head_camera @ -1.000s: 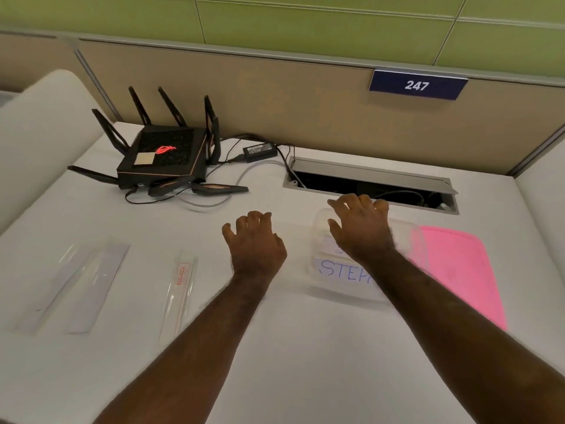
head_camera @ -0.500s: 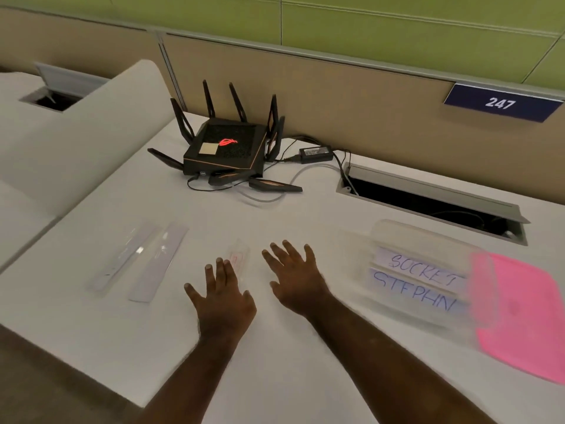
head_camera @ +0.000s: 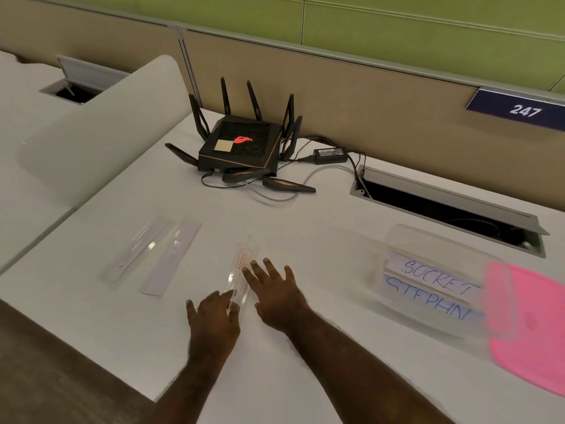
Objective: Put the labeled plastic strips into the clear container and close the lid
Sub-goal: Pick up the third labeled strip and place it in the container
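Both hands lie palm down on the white desk [head_camera: 305,377], with the fingers spread and nothing pinched. A clear strip [head_camera: 241,272] with a red label lies between them. The left hand [head_camera: 214,324] is at its near end, and the fingertips touch or cover that end; I cannot tell which. The right hand [head_camera: 275,296] is just beside the strip on its right, the index finger at its edge. Two more strips [head_camera: 153,258] lie side by side, well apart to the left. The clear container [head_camera: 440,280] stands to the right, blurred, with two written labels seen through its wall. The pink lid [head_camera: 532,328] lies beside it, further right. A black router [head_camera: 244,148] stands behind.
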`<state>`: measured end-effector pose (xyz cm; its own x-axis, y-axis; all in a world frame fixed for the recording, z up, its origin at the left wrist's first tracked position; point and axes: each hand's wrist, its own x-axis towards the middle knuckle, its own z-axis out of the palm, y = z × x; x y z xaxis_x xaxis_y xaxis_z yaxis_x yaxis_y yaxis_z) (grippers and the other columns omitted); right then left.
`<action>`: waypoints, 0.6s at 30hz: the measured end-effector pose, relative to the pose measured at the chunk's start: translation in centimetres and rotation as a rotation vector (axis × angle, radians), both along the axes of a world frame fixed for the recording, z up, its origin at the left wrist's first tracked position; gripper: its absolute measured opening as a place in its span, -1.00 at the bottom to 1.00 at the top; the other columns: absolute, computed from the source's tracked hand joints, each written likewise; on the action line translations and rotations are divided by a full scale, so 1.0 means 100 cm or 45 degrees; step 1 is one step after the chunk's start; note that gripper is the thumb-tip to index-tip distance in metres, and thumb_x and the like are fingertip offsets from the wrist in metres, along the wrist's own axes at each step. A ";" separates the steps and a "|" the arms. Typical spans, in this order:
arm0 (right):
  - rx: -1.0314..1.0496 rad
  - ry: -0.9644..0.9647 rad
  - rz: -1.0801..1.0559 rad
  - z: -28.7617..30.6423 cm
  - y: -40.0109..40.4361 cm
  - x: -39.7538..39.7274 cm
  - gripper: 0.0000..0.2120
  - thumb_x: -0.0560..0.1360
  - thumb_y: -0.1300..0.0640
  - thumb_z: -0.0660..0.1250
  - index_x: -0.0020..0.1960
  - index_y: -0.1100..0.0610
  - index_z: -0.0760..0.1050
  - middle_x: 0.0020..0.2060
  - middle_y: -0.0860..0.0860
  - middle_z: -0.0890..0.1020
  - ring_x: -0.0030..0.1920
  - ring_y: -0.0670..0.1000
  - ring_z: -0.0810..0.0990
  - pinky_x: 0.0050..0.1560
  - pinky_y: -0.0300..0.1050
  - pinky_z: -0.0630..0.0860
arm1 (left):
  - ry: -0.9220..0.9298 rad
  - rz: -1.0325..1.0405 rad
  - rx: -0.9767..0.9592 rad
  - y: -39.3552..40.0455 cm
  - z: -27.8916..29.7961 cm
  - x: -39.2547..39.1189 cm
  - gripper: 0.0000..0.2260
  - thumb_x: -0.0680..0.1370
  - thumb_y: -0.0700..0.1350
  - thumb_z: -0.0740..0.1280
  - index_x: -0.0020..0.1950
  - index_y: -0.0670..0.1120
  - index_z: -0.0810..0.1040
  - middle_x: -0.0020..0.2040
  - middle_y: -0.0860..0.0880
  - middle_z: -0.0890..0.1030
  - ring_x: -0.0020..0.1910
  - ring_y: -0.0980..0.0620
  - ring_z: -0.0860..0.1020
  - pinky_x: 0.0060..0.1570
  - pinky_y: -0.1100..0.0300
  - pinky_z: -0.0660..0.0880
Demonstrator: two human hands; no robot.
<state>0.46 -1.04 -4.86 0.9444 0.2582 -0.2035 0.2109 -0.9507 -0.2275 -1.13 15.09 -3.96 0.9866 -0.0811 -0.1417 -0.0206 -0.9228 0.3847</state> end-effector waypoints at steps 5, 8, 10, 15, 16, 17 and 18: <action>0.037 -0.128 -0.028 0.013 -0.014 0.002 -0.25 0.57 0.18 0.22 0.57 -0.02 -0.18 0.58 0.03 -0.05 0.57 0.13 -0.10 0.46 0.30 -0.03 | 0.063 0.093 -0.286 -0.007 0.027 0.007 -0.76 0.56 -0.11 0.33 0.22 -0.11 0.59 0.19 -0.08 0.64 0.21 -0.09 0.56 0.43 -0.15 0.22; 0.081 -0.291 -0.023 0.024 -0.032 0.010 -0.17 0.51 0.33 0.26 0.57 -0.08 -0.14 0.58 0.00 -0.03 0.57 0.09 -0.07 0.45 0.25 0.04 | 0.100 0.122 -0.507 -0.010 0.053 0.015 -0.75 0.55 -0.14 0.37 0.23 -0.11 0.60 0.14 -0.08 0.66 0.16 -0.06 0.59 0.23 0.03 0.46; 0.088 -0.356 -0.034 0.032 -0.046 0.016 -0.15 0.49 0.36 0.29 0.56 -0.11 -0.10 0.58 -0.02 -0.02 0.57 0.07 -0.07 0.45 0.24 0.08 | 0.166 0.087 -0.590 -0.012 0.068 0.022 -0.74 0.54 -0.16 0.38 0.22 -0.09 0.61 0.13 -0.05 0.66 0.15 -0.04 0.59 0.18 0.10 0.47; 0.027 -0.428 -0.054 0.055 -0.088 0.029 -0.21 0.47 0.22 0.40 0.54 -0.10 0.06 0.57 -0.04 0.10 0.57 0.08 -0.01 0.40 0.22 0.20 | 0.446 -0.006 -0.808 -0.017 0.094 0.039 -0.83 0.52 -0.21 0.38 0.06 -0.06 0.69 0.15 0.07 0.65 0.15 0.09 0.57 0.10 0.24 0.43; 0.008 -0.441 -0.060 0.059 -0.096 0.029 -0.24 0.47 0.20 0.41 0.53 -0.09 0.10 0.56 -0.04 0.13 0.57 0.09 0.00 0.39 0.21 0.21 | 0.504 -0.034 -0.851 -0.019 0.098 0.041 -0.85 0.52 -0.22 0.38 0.02 -0.05 0.70 0.14 0.08 0.65 0.15 0.13 0.57 0.11 0.27 0.42; 0.003 -0.455 -0.069 0.063 -0.105 0.029 -0.27 0.46 0.18 0.42 0.52 -0.08 0.16 0.55 -0.04 0.18 0.56 0.09 0.01 0.38 0.19 0.22 | 0.561 -0.065 -0.893 -0.021 0.102 0.043 -0.84 0.52 -0.23 0.37 0.00 -0.02 0.70 0.13 0.05 0.66 0.15 0.13 0.58 0.13 0.27 0.41; 0.005 -0.466 -0.076 0.066 -0.113 0.028 -0.29 0.45 0.17 0.43 0.50 -0.07 0.21 0.53 -0.04 0.24 0.56 0.10 0.03 0.36 0.17 0.24 | 0.611 -0.095 -0.925 -0.023 0.104 0.045 -0.83 0.53 -0.22 0.37 0.02 0.01 0.68 0.12 0.02 0.67 0.15 0.12 0.59 0.15 0.26 0.41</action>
<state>3.24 -12.33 1.78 0.9680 0.2003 0.1514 0.2229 -0.9631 -0.1508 3.36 12.77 6.48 0.8220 -0.3747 -0.4287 0.2439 -0.4486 0.8598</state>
